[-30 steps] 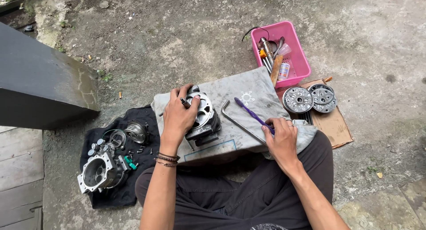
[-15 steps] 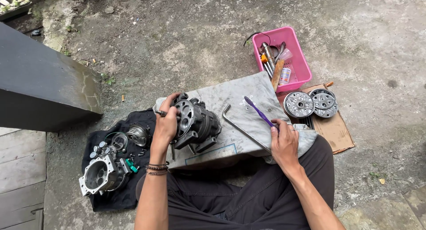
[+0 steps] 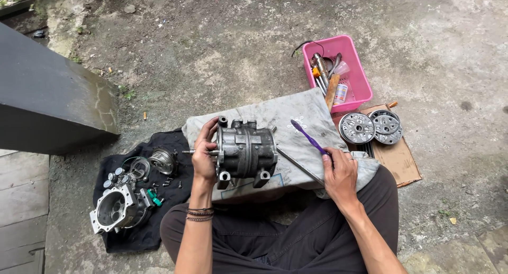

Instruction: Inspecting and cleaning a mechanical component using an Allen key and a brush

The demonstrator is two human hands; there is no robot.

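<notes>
Head view: a grey cloth (image 3: 307, 120) is spread on the ground, a metal compressor body (image 3: 247, 151) (lying on its side) is gripped by the left hand (image 3: 203, 158), a purple toothbrush (image 3: 309, 138) is pinched in the right hand (image 3: 341, 174)

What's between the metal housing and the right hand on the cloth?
Head view: a long thin metal rod lies slantwise on the grey cloth, between the metal housing and the right hand holding the purple toothbrush.
</notes>
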